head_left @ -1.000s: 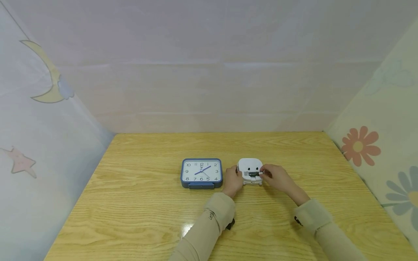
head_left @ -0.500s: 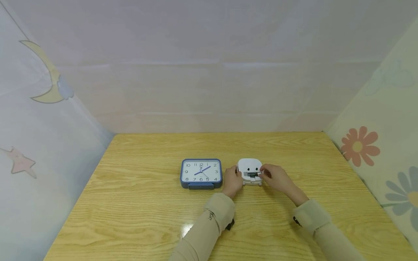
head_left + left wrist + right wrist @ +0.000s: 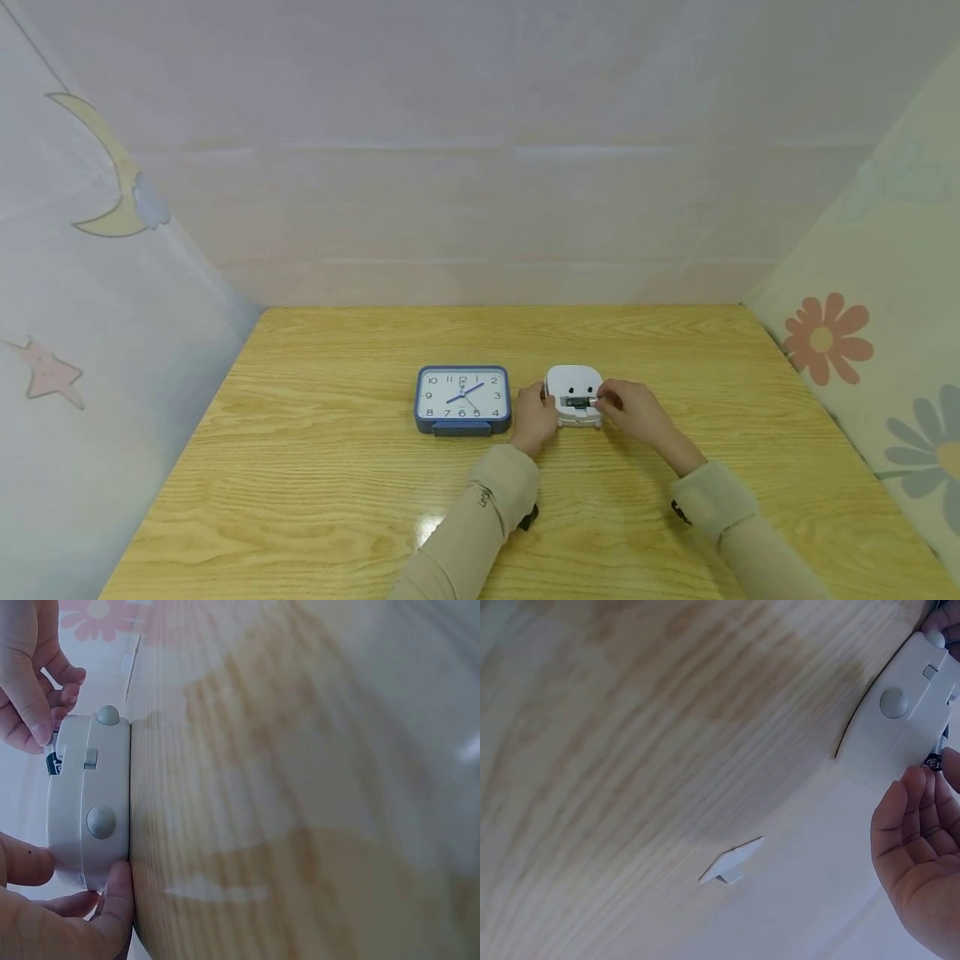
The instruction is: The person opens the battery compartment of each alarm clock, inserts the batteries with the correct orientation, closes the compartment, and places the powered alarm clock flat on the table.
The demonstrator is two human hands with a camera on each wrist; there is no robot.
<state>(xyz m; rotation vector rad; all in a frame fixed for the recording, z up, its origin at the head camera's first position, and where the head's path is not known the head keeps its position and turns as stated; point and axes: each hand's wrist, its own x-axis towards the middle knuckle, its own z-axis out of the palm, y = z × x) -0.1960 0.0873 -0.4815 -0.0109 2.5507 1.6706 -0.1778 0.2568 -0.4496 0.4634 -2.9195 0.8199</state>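
A small white clock [image 3: 573, 381] with round feet lies back side up on the wooden table, its front hidden. Two black knobs and an open battery compartment show on its back. My left hand [image 3: 534, 418] grips the clock's left side, thumb on top and fingers low at the edge in the left wrist view. At the compartment's right end, my right hand [image 3: 637, 410] pinches the end of a battery [image 3: 576, 402]. The right wrist view shows that battery end [image 3: 934, 760] beside the thumb, partly covered by fingers.
A blue alarm clock [image 3: 462, 396] stands just left of the left hand. In the right wrist view a small white cover with a tab [image 3: 731, 862] lies on the table [image 3: 630, 750]. Printed cloth walls [image 3: 480, 208] surround the table.
The right fingers shift very slightly at the compartment's right end, and the battery appears to lie flatter there. The left hand and both clocks stay in place.
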